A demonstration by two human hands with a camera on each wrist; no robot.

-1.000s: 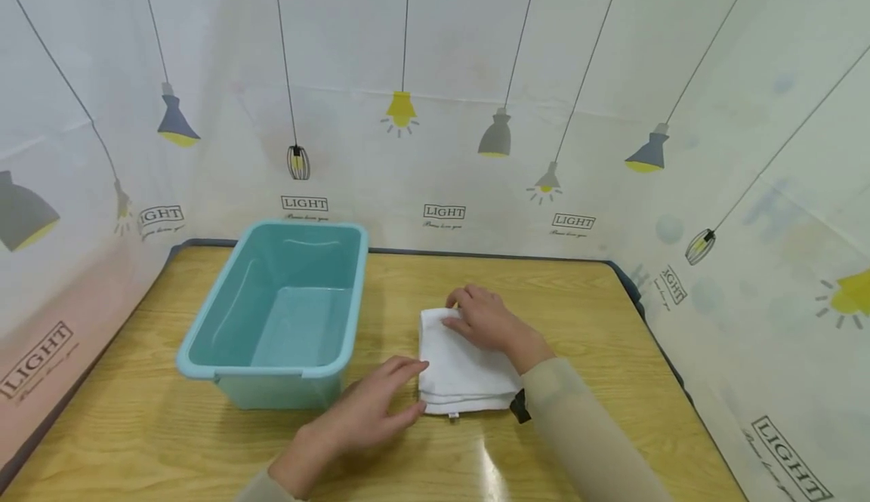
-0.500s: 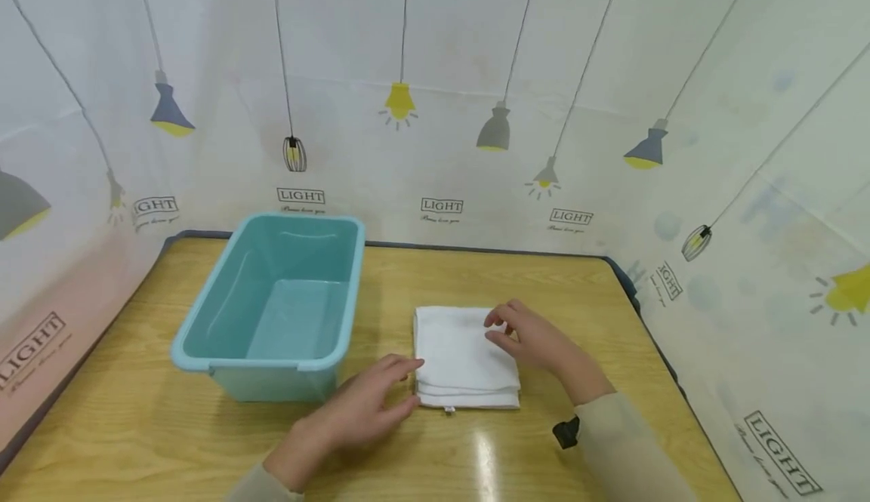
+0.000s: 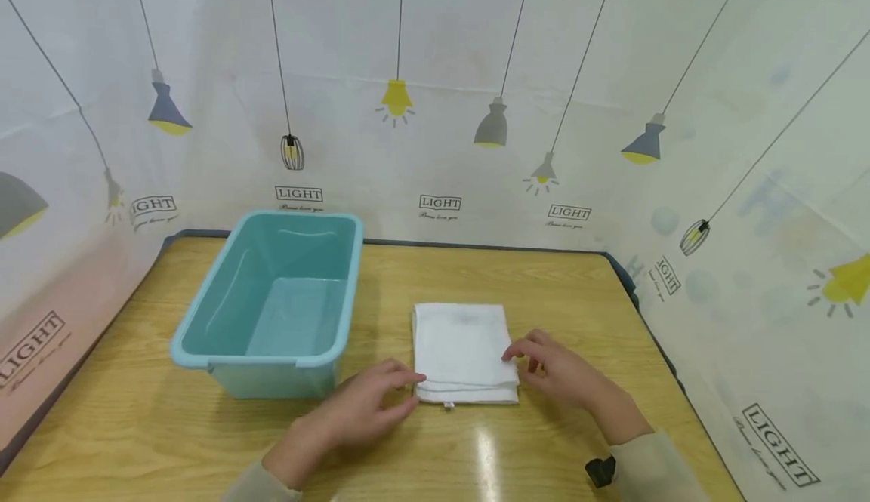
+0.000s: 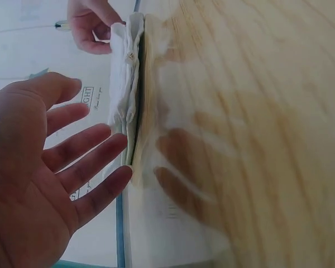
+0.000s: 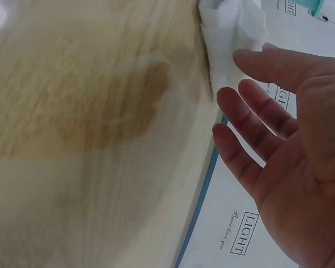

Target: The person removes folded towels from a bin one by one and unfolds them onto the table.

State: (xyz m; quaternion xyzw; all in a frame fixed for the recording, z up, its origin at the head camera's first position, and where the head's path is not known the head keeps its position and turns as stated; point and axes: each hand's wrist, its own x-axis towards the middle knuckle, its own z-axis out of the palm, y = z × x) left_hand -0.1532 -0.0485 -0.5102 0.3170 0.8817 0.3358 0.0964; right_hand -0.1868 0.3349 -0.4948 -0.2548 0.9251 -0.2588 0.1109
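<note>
A white towel, folded into a flat square, lies on the wooden table, its layered edge and a small tag facing the person. My left hand is at the towel's near left corner, fingertips right at its edge; in the left wrist view its fingers are spread and nearly straight. At the right edge of the towel is my right hand, its fingers loosely bent and the index fingertip over the edge. The right wrist view shows this hand's relaxed fingers beside the towel, holding nothing.
A teal plastic bin stands left of the towel, its inside bare. Behind the wooden table and along its sides hangs a white backdrop printed with lamps. A black strap piece shows at the right sleeve.
My right hand has drawn back from the towel's top, moving right and toward the person to its right edge. The left hand has stayed at the left corner. The towel remains folded.
</note>
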